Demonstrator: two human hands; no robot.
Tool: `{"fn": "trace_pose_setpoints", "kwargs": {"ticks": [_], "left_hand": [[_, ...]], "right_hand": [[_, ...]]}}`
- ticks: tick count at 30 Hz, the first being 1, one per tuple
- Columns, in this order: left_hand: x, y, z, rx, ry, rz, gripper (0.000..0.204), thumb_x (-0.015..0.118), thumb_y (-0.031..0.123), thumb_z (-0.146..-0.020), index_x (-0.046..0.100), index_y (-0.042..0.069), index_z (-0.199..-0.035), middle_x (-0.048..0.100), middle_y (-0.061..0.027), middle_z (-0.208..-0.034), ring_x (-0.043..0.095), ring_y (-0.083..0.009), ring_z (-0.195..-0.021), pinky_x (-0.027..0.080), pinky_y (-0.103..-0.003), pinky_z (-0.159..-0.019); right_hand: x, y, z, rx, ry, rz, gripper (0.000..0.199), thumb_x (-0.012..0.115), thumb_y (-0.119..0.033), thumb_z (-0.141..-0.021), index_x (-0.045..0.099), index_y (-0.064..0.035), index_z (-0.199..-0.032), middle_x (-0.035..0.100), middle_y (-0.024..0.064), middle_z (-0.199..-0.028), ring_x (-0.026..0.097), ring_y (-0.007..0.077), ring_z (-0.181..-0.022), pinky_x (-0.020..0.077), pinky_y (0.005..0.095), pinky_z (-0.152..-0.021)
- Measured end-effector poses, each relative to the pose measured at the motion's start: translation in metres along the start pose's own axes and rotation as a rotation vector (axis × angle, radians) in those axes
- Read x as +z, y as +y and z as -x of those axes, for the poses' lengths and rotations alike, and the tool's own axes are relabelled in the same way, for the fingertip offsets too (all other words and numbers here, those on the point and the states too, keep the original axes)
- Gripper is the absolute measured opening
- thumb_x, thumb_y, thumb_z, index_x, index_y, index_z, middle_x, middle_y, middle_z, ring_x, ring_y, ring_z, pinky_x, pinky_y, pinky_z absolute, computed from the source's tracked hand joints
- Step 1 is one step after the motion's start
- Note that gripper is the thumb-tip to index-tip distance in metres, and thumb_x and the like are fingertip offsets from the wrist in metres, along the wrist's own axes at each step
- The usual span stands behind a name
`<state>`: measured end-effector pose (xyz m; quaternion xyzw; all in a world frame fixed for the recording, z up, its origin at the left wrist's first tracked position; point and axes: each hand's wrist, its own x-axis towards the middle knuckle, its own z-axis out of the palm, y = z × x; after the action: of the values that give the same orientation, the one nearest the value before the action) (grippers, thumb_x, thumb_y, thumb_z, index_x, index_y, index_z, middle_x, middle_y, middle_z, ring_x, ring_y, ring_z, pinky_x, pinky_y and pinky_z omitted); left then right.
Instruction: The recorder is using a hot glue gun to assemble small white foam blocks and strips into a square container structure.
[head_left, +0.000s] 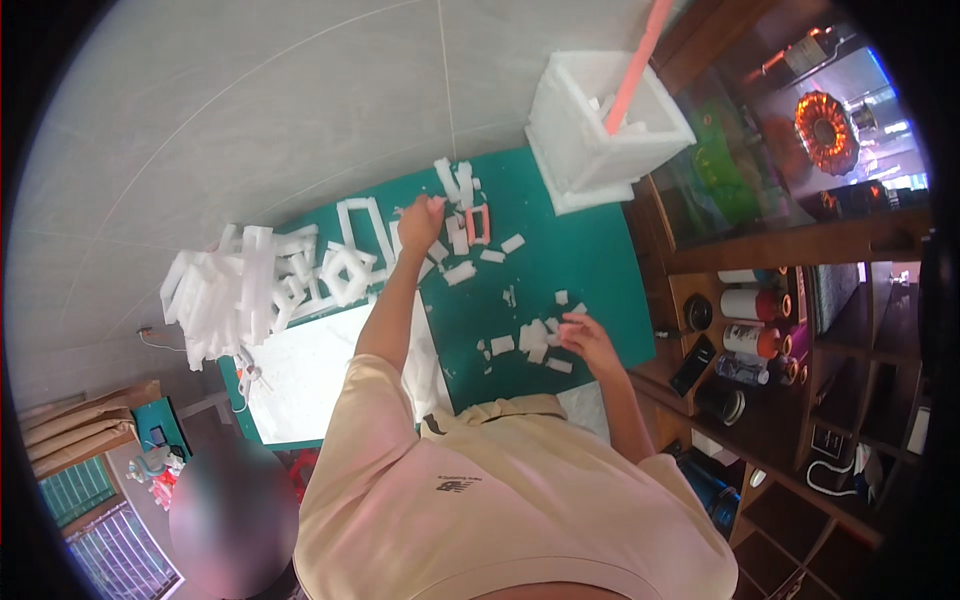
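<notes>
My left hand (418,226) reaches to the far side of the green mat (540,270), its fingers closed at the small foam pieces. Whatever it grips is too small to make out. A pink rectangular frame (478,226) and upright white foam strips (458,186) stand just right of it. Nearer to me, my right hand (590,342) has its fingers apart over the right edge of a pile of white foam blocks (537,338). Nothing shows firmly held in it. White foam frames (362,225) lie left of my left hand.
A tall stack of white foam strips (215,290) fills the far left. A white sheet (320,372) covers the mat's left part, with a glue gun (250,372) beside it. A white foam box (610,130) holds a pink strip (640,65). Wooden shelves (800,400) border the right.
</notes>
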<state>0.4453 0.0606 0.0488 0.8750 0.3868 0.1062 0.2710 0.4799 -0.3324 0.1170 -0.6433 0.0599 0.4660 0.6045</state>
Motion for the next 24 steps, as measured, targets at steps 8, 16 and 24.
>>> {"fn": "trace_pose_setpoints", "kwargs": {"ticks": [8, 16, 24], "left_hand": [[-0.05, 0.002, 0.098, -0.156, -0.349, 0.929, 0.036, 0.061, 0.026, -0.087, 0.057, 0.006, -0.117, 0.063, 0.0023, -0.088, 0.047, -0.0037, -0.061, 0.039, -0.018, -0.052], [-0.052, 0.032, 0.186, -0.15, -0.548, 1.081, 0.031, 0.056, 0.024, -0.09, 0.054, 0.005, -0.115, 0.061, 0.001, -0.094, 0.045, -0.0042, -0.056, 0.037, -0.018, -0.05], [-0.064, 0.04, 0.252, -0.371, -0.595, 1.516, 0.037, 0.055, 0.025, -0.091, 0.049, 0.003, -0.121, 0.06, -0.0018, -0.102, 0.047, -0.0067, -0.057, 0.04, -0.021, -0.054]], "right_hand": [[0.014, -0.011, -0.014, -0.118, -0.156, 0.179, 0.035, 0.057, -0.006, -0.087, 0.051, -0.0066, -0.122, 0.06, 0.007, -0.111, 0.056, 0.0119, -0.095, 0.0463, 0.0246, -0.08], [0.045, -0.002, 0.004, -0.158, -0.41, 0.14, 0.045, 0.062, -0.01, -0.084, 0.047, -0.0025, -0.126, 0.055, 0.0119, -0.116, 0.058, 0.0174, -0.098, 0.0472, 0.0286, -0.082], [0.069, 0.0, 0.026, -0.119, -0.502, 0.219, 0.056, 0.059, -0.005, -0.083, 0.039, -0.0074, -0.136, 0.048, 0.0142, -0.126, 0.059, 0.0182, -0.098, 0.0481, 0.0285, -0.081]]}}
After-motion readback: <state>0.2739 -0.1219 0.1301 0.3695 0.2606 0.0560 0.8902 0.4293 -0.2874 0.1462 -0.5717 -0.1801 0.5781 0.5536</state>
